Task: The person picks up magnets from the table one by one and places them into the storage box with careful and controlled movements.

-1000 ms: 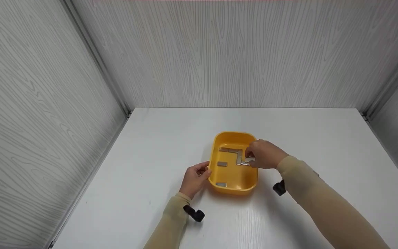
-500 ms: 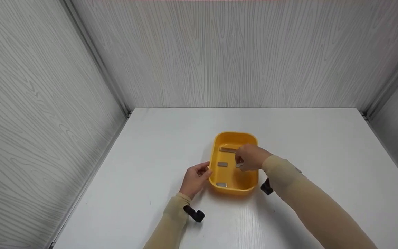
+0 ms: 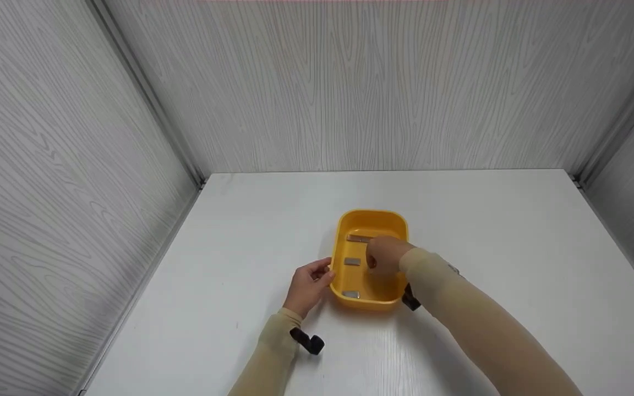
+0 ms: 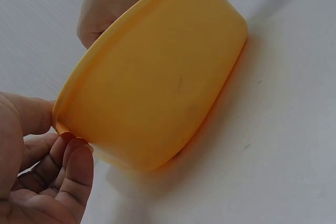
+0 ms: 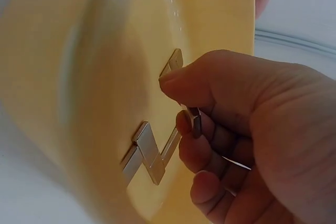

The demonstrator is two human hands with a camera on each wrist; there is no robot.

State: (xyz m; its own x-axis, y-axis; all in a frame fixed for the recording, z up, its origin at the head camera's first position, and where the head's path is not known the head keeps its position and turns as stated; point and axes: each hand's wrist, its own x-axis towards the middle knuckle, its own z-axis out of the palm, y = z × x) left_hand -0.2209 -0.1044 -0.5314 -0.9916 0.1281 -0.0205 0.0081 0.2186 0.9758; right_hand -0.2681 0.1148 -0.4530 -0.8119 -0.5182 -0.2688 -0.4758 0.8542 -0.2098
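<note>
A yellow plastic container (image 3: 378, 218) with rounded corners stands on the white table. My left hand (image 3: 305, 286) pinches its left rim between thumb and fingers, as the left wrist view shows too. Inside, my right hand (image 3: 387, 254) has its fingers curled around a small flat silver metal piece (image 5: 196, 122). A single metal piece (image 5: 172, 66) lies on the container floor just beyond that thumb. Several more, joined in a zigzag (image 5: 149, 152), lie below the fingers. In the head view the right hand hides most of this zigzag, apart from its upper strip (image 3: 358, 238).
Another silver piece (image 3: 351, 294) lies near the container's front end. White table surface (image 3: 229, 236) surrounds the container. Grey wood-grained panels (image 3: 377, 82) close off the back and both sides.
My right hand has moved left and slightly toward me inside the container, carrying the metal piece to the middle. The left hand keeps its hold on the rim.
</note>
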